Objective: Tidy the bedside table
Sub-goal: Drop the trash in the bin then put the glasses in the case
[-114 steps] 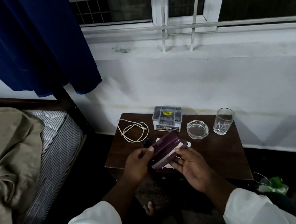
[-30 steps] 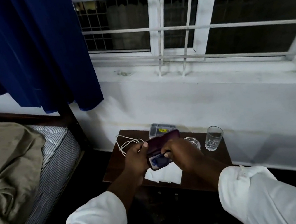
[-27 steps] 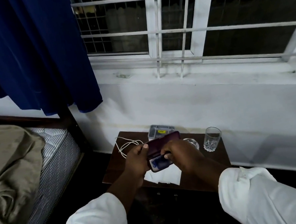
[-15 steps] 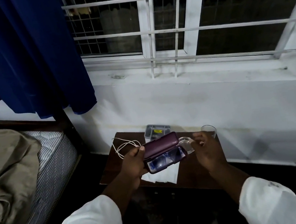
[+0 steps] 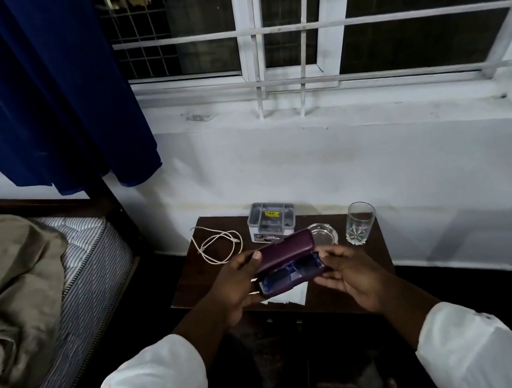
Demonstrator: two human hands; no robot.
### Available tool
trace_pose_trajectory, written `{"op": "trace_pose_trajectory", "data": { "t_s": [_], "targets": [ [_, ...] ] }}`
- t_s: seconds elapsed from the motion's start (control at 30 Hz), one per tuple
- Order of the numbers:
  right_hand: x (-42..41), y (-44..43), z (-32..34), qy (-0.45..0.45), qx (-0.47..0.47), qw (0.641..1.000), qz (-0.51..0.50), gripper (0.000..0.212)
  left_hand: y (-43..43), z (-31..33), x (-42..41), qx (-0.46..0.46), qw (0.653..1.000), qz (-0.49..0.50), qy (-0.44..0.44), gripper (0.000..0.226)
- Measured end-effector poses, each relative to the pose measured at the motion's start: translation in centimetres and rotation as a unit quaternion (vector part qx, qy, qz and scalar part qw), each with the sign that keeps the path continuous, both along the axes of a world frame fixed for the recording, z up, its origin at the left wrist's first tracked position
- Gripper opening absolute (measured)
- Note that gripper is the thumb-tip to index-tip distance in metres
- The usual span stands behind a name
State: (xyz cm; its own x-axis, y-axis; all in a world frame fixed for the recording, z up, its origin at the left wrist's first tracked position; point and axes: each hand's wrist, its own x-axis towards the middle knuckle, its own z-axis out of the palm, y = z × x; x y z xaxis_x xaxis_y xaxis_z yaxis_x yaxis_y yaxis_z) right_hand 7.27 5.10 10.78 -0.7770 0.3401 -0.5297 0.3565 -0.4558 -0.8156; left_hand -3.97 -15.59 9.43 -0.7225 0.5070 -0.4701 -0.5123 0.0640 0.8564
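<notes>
I hold a maroon glasses case (image 5: 285,251) above the dark wooden bedside table (image 5: 191,279). Its lid stands ajar, and dark-lensed glasses (image 5: 289,275) lie inside. My left hand (image 5: 234,289) grips the case's left end, thumb on the lid. My right hand (image 5: 349,271) is at the case's right end with fingers spread, fingertips touching its edge. A white paper (image 5: 289,296) lies on the table under the case.
On the table are a coiled white cable (image 5: 219,245), a grey plastic box (image 5: 271,221), a glass ashtray (image 5: 324,233) and an empty tumbler (image 5: 359,222). A bed with a striped mattress (image 5: 90,280) stands left; a blue curtain (image 5: 36,87) hangs above it.
My right hand put the glasses into the case, drew away to the right, and has come back to the case's right end. The case stays in my left hand.
</notes>
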Motion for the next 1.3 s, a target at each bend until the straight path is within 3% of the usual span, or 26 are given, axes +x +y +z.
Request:
{"op": "trace_pose_trajectory", "data": {
  "t_s": [0.13, 0.27, 0.4, 0.5, 0.8, 1.13, 1.3],
  "targets": [
    [0.2, 0.0, -0.1, -0.004, -0.006, 1.000, -0.007, 0.025, 0.1, 0.0, -0.1, 0.000, 0.999, -0.040, -0.026, 0.040],
    [0.0, 0.1, -0.5, -0.003, -0.027, 0.999, -0.025, 0.023, 0.5, -0.1, 0.3, 0.003, 0.999, -0.029, -0.025, 0.026],
    [-0.4, 0.4, -0.9, -0.002, -0.050, 0.998, -0.047, 0.034, 0.8, -0.7, 0.7, -0.005, 0.999, -0.032, 0.002, 0.016],
    [-0.3, 0.5, -1.0, -0.008, -0.046, 0.998, -0.040, 0.036, 1.0, -0.9, 0.8, -0.004, 0.999, -0.037, 0.021, 0.016],
    [0.1, 0.0, -0.5, -0.011, 0.015, 1.000, -0.010, 0.015, 1.2, -1.4, 1.1, -0.007, 0.996, -0.040, 0.076, 0.019],
    [-1.0, -0.5, -1.5, 0.004, 0.033, 0.999, 0.005, 0.011, 0.3, -2.4, 0.4, 0.001, 0.996, -0.032, 0.082, 0.022],
    [-2.4, -1.1, -2.4, 0.013, 0.033, 0.999, 0.031, 0.023, -0.7, -3.0, -0.5, -0.020, 0.995, -0.044, 0.089, 0.034]
  ]
}}
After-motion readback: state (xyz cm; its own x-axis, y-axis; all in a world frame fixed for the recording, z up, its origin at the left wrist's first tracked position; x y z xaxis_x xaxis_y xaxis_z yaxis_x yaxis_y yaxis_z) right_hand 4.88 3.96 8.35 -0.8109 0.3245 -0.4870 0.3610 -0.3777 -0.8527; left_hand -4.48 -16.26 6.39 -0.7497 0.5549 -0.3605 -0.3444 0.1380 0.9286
